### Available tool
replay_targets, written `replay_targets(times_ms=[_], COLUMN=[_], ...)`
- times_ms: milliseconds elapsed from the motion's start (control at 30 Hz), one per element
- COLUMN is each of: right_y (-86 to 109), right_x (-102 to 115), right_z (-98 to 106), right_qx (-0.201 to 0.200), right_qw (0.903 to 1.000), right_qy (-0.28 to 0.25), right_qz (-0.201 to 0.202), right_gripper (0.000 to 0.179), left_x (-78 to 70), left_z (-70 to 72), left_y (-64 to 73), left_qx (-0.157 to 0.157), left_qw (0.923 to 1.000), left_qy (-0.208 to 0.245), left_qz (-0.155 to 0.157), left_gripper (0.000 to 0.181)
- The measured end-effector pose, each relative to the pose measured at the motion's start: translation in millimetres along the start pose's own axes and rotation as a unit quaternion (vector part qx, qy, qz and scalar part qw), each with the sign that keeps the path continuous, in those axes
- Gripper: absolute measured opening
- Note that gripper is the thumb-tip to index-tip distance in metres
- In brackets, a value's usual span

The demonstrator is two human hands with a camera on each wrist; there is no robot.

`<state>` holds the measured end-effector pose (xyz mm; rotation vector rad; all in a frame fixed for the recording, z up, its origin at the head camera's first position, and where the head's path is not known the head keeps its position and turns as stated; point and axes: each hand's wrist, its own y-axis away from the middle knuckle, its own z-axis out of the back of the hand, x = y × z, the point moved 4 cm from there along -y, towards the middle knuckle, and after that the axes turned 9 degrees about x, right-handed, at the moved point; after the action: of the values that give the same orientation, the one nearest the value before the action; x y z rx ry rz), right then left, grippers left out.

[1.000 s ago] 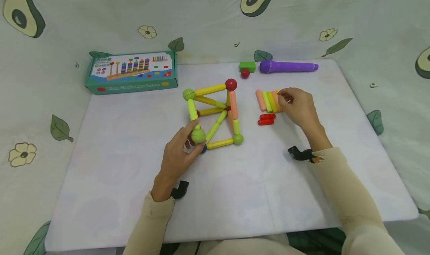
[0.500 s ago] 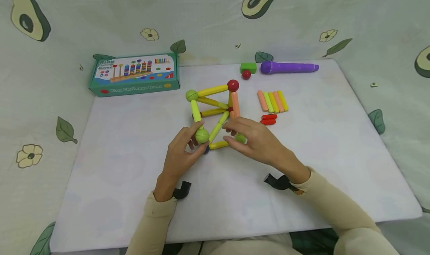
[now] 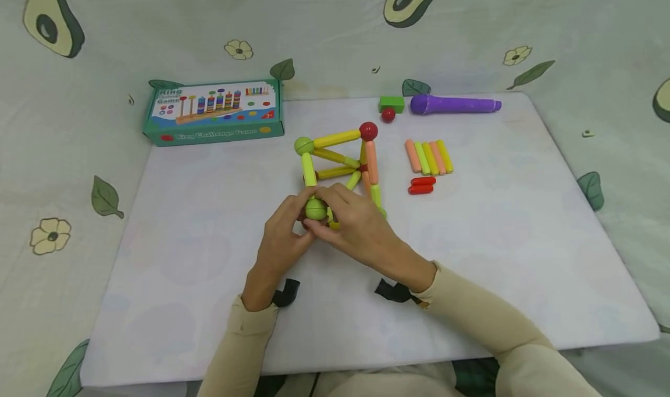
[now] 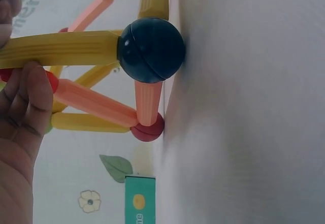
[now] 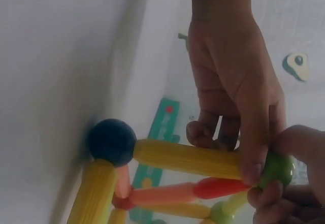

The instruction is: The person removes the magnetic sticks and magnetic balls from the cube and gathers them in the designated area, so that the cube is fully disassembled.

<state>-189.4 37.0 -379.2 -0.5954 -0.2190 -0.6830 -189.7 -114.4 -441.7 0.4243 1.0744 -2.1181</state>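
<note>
A cube-like frame of magnetic sticks and balls stands on the table, a red ball (image 3: 369, 131) at its far right top corner. Both hands meet at the near left top corner, around a green ball (image 3: 316, 210). My left hand (image 3: 282, 234) pinches the upper end of an upright yellow stick (image 5: 185, 158), just under that ball. Thumb and fingers of my right hand (image 3: 363, 228) pinch the green ball from the right. A dark blue ball (image 4: 152, 51) sits at the yellow stick's foot. The right hand hides part of the near side in the head view.
Several loose sticks (image 3: 428, 157) lie in a row right of the frame, with two short red sticks (image 3: 421, 185) below. Behind are a green block (image 3: 391, 104), a small red ball (image 3: 388, 115), a purple toy microphone (image 3: 455, 104) and a game box (image 3: 214, 113).
My right hand has moved left and toward me, from the row of loose sticks to the green ball at the frame's near corner. The left hand stays at that corner.
</note>
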Motion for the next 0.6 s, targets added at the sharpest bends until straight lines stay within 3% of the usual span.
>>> replay_targets(times_ms=[333,600], right_y=[4.5,7.5], right_x=[-13.3,-17.1], right_z=[-1.4,-3.5], right_qx=[-0.024,-0.016], right_qw=[0.9971,0.9895], right_qy=[-0.072,-0.14], right_qz=[-0.012,-0.031], right_gripper=[0.036,0.034], left_x=[2.4,3.9], left_z=[-4.3,-2.5], left_y=[-1.9,-1.8], left_qx=[-0.003,-0.015], left_qw=[0.9995,0.9996], left_qy=[0.028,0.025], left_qz=[-0.013,-0.004], left_gripper=[0.053,0.049])
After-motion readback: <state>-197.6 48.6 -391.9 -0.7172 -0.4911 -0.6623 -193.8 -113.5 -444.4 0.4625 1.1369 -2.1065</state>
